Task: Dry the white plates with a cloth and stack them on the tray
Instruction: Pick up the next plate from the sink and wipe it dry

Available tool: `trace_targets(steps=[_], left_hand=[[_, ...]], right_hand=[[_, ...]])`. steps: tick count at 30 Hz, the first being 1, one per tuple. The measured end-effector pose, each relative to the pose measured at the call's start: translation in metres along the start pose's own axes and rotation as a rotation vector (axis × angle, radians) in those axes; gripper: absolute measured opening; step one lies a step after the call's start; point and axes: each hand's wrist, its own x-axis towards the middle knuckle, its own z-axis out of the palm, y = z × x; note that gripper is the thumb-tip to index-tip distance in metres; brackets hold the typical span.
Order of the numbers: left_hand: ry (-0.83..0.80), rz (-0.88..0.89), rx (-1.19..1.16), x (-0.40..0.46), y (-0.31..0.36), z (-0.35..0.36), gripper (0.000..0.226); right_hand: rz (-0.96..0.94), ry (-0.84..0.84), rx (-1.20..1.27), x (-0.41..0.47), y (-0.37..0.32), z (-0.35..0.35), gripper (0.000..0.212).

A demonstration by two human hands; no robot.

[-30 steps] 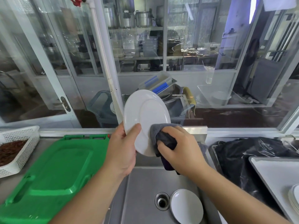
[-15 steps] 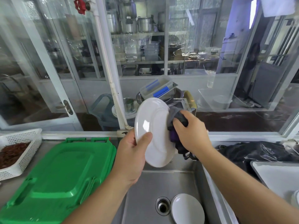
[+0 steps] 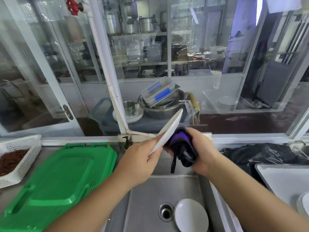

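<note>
Above the steel sink, my left hand grips the lower rim of a white plate, which is turned almost edge-on to me and tilts up to the right. My right hand holds a bunched dark purple cloth against the plate's right-hand face. A second white plate lies in the sink bottom beside the drain. A white tray sits at the right, with the edge of stacked white plates on it at the frame border.
A green plastic lid covers the counter at the left, with a white mesh basket of brown bits beyond it. A black plastic bag lies behind the tray. Behind the sink are a small tap and the glass window wall.
The plate has turned from facing me to nearly edge-on. My right hand with the cloth has moved from the plate's front to its right-hand face and dropped lower.
</note>
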Motion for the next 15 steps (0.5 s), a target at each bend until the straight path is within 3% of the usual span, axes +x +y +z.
trace_targets(steps=[4, 8, 11, 15], left_hand=[[-0.150, 0.212, 0.208, 0.006, 0.012, 0.000, 0.059], [-0.306, 0.270, 0.387, 0.011, 0.026, 0.007, 0.063], [-0.374, 0.299, 0.471, 0.013, 0.038, 0.016, 0.067], [-0.298, 0.347, 0.550, 0.012, 0.051, 0.030, 0.065]], right_hand=[[0.055, -0.127, 0.135, -0.005, -0.010, -0.018, 0.079], [0.037, -0.226, 0.165, -0.010, -0.007, -0.038, 0.073], [-0.001, -0.249, 0.265, -0.010, 0.001, -0.054, 0.080], [-0.028, -0.320, 0.379, -0.010, 0.010, -0.068, 0.074]])
